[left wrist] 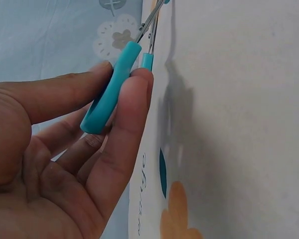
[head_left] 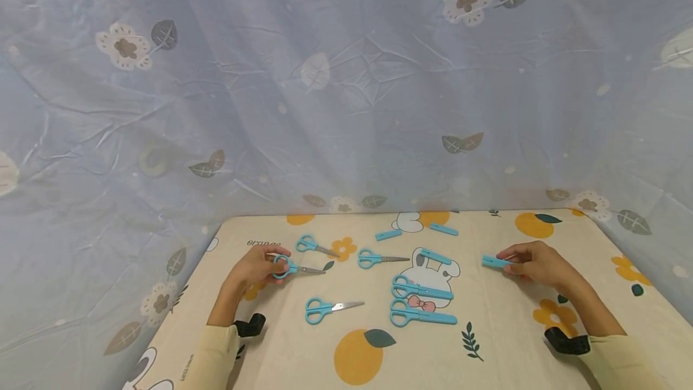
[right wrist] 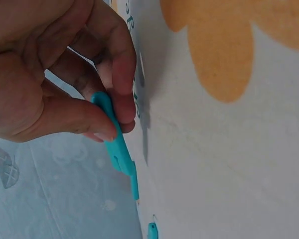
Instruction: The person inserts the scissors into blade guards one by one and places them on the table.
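Note:
My left hand point(head_left: 258, 265) pinches a pair of scissors by its turquoise handle point(left wrist: 107, 94) between thumb and fingers, the bare blades pointing right. On the other side, my right hand point(head_left: 533, 262) grips a turquoise blade cover point(head_left: 495, 262) between thumb and fingertips, one end pointing left. The right wrist view shows that cover point(right wrist: 118, 144) slanting down from the fingers. Close to the left hand lie bare scissors point(head_left: 307, 243), with more bare scissors point(head_left: 366, 259) to their right and a third bare pair point(head_left: 318, 310) nearer the front.
Two sheathed scissors point(head_left: 417, 289) point(head_left: 414, 314) lie one before the other near the table's middle. Loose blade covers point(head_left: 388, 235) point(head_left: 444, 230) point(head_left: 435, 256) lie behind them. A patterned cloth point(head_left: 514, 354) covers the table, and a grey-blue curtain point(head_left: 346, 107) hangs at the back.

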{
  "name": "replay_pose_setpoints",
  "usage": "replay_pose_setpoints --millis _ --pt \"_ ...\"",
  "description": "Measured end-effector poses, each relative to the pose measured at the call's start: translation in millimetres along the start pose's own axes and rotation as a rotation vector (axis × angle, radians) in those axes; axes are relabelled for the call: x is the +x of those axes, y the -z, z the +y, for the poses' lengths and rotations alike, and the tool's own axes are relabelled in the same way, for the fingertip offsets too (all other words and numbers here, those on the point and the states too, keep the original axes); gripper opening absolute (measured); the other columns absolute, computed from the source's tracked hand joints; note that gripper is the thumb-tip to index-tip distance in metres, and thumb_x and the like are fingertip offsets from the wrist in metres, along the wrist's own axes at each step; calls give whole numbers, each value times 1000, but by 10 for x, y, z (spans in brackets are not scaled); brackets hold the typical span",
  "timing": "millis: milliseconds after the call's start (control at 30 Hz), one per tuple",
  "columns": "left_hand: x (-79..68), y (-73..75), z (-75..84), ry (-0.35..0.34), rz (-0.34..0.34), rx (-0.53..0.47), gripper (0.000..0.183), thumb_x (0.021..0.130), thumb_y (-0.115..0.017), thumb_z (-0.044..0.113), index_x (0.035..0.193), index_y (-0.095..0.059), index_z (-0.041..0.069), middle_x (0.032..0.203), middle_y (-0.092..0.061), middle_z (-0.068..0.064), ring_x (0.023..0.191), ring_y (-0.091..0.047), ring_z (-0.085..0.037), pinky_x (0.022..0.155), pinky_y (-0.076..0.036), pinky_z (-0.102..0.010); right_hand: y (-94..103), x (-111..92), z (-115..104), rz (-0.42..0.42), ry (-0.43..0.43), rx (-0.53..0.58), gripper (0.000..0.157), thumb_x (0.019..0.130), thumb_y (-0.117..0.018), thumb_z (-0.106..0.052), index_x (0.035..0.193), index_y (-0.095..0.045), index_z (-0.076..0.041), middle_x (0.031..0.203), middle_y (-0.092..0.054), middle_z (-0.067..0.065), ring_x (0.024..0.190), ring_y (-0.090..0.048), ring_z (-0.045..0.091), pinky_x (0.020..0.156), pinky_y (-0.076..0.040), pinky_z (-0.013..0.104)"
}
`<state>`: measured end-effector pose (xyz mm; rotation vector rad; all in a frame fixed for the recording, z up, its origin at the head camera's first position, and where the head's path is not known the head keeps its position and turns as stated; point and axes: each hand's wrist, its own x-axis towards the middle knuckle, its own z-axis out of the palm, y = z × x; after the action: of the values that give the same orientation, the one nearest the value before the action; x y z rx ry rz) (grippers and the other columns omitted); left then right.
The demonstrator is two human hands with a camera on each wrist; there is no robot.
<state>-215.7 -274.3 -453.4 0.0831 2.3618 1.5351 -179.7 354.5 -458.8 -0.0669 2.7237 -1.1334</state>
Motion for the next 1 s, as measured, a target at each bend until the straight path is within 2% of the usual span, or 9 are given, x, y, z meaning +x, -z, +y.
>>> replay_pose_setpoints --millis 167,367,500,667,833,1000 --pt "-6 6 19 -16 -20 3 40 100 -69 -3 139 -60 -12 97 -73 -11 80 -73 -22 74 -68 -36 15 -5 62 -47 26 95 40 102 -74 -14 135 -69 7 113 -78 16 85 -63 16 68 -59 27" --pt "-11 4 35 -51 -44 26 41 101 -70 -1 139 -61 -13 98 -72 -11 82 -73 -22 75 -68 -36 42 -18 55 -93 -22 210 46 102 -75 -19 140 -65 7 114 -78 9 86 -66 16 73 -63 29" --pt "-2 9 22 -78 -56 28 43 101 -72 2 139 -60 -12 98 -72 -10 85 -75 -23 77 -68 -37 48 -24 34 -127 -25 275 49 104 -73 -19 142 -62 9 116 -79 7 92 -71 14 79 -64 29" --pt "6 41 7 -108 -60 -29 47 103 -72 5 144 -57 -12 101 -72 -10 93 -78 -25 83 -69 -39 52 -8 27 -178 -2 349 50 107 -68 -20 146 -58 10 118 -78 1 101 -73 12 86 -64 29" --pt "1 64 22 -116 -49 -90 48 105 -70 8 147 -55 -10 106 -72 -10 101 -78 -27 87 -68 -35 57 8 11 -212 20 403 47 108 -66 -20 145 -58 8 114 -76 -11 104 -73 10 89 -65 29" --pt "-2 45 64 -117 -39 -126 51 104 -71 10 148 -54 -9 104 -69 -8 109 -77 -36 88 -67 -34 57 9 -13 -236 19 456 37 108 -65 -19 141 -67 -2 111 -76 -14 104 -73 10 88 -65 30"
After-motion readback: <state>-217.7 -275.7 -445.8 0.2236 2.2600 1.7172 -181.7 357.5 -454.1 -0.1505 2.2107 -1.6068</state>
